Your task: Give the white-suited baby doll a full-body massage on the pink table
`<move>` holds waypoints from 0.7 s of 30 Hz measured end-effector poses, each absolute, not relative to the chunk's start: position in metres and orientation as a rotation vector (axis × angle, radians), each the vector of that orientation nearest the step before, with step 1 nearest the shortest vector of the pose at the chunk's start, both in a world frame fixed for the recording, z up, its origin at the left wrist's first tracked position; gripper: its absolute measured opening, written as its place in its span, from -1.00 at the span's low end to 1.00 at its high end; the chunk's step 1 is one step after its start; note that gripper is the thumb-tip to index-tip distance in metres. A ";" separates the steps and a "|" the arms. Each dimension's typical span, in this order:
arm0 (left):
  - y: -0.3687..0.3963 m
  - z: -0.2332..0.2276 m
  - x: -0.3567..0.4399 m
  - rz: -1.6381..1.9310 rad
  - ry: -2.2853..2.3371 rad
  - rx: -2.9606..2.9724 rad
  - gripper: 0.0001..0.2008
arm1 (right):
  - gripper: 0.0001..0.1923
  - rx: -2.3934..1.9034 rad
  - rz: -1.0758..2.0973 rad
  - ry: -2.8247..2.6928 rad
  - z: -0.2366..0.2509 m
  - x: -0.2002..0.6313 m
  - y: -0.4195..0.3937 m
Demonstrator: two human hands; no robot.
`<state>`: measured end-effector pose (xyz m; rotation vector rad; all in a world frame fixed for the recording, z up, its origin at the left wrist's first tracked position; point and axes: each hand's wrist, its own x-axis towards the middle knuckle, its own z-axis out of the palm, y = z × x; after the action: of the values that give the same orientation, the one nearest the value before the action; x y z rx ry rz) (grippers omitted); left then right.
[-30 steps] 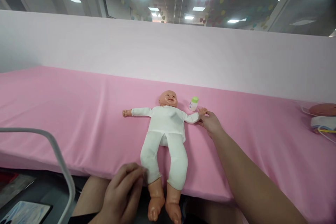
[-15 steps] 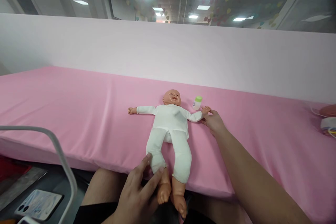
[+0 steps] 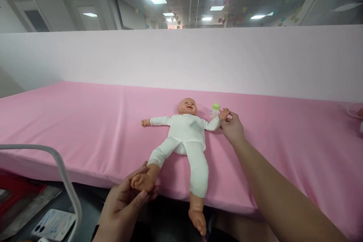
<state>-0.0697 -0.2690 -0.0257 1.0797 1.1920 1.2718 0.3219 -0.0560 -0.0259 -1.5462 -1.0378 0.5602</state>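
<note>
A baby doll (image 3: 185, 132) in white clothes lies on its back on the pink mattress (image 3: 85, 121), arms spread, feet over the near edge. My left hand (image 3: 124, 204) grips the doll's foot (image 3: 141, 182) on the left side and holds that leg out to the left. My right hand (image 3: 233, 128) holds the doll's hand (image 3: 224, 114) on the right side, slightly lifted. A small white bottle with a green cap (image 3: 214, 110) stands just behind that hand.
A pale partition wall (image 3: 181, 60) runs behind the mattress. A grey metal rail (image 3: 61, 170) curves at the lower left, above a phone-like device (image 3: 52, 225) and a red object on the floor. White items lie at the far right edge (image 3: 360, 115).
My left hand has taken the doll's foot and swung that leg out to the left. My right hand has lifted the doll's hand slightly. The view has shifted left.
</note>
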 end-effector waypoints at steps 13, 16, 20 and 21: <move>-0.250 -0.006 -0.080 1.122 1.175 1.604 -0.66 | -0.56 -1.272 0.019 -1.804 0.003 0.248 -0.097; -0.234 0.005 -0.070 1.104 1.065 1.731 -0.62 | -0.66 -1.207 -0.088 -1.993 0.003 0.238 -0.097; -0.203 0.016 -0.054 1.127 0.889 1.785 -0.63 | -0.67 -1.148 -0.238 -2.158 -0.003 0.234 -0.093; -0.194 0.017 -0.049 1.134 0.856 1.788 -0.63 | -0.67 -1.142 -0.259 -2.178 -0.005 0.234 -0.092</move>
<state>-0.0492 -0.1936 0.0172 1.7885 0.8559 1.1336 0.2339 -0.0917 -0.0051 -1.1422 -2.1782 -0.2595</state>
